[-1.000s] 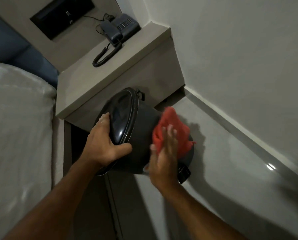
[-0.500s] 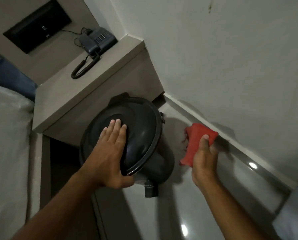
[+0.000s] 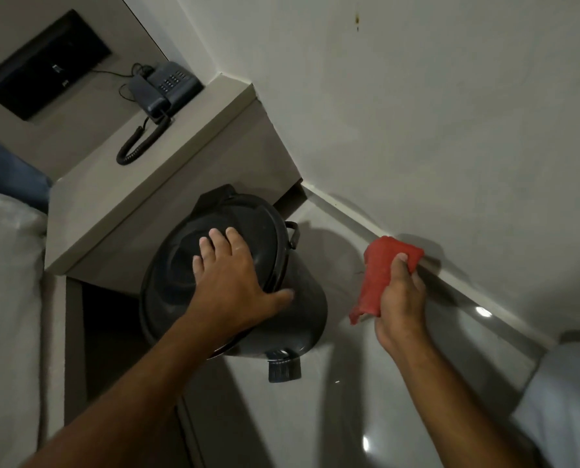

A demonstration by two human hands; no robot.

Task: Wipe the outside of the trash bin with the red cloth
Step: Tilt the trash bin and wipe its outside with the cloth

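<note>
Item 1 — trash bin [image 3: 302,309]: black, round, lid shut, standing on the glossy floor [image 3: 366,400] just beside the front of the grey nightstand [image 3: 167,184], near the room corner. A small handle [image 3: 292,233] shows at its upper right rim; the pedal [image 3: 284,366] juts out at its base toward you.

Item 2 — your left hand [image 3: 229,282]: laid flat on the bin's lid, fingers spread, thumb reaching over the rim onto the side wall. It presses rather than clasps; nothing is enclosed in it.

Item 3 — red cloth [image 3: 378,282]: bunched, clenched in your right hand [image 3: 401,298], thumb on top of the fold. Cloth and hand are held in the air to the right of the bin, apart from it, near the skirting [image 3: 450,292] of the white wall [image 3: 416,113].

Item 4 — dark telephone [image 3: 167,87]: on the nightstand top, its coiled cord [image 3: 140,143] trailing forward.

Item 5 — white bedding [image 3: 8,298]: at the left edge, alongside the nightstand.

Item 6 — black wall panel [image 3: 45,62]: recessed above the nightstand, upper left.
</note>
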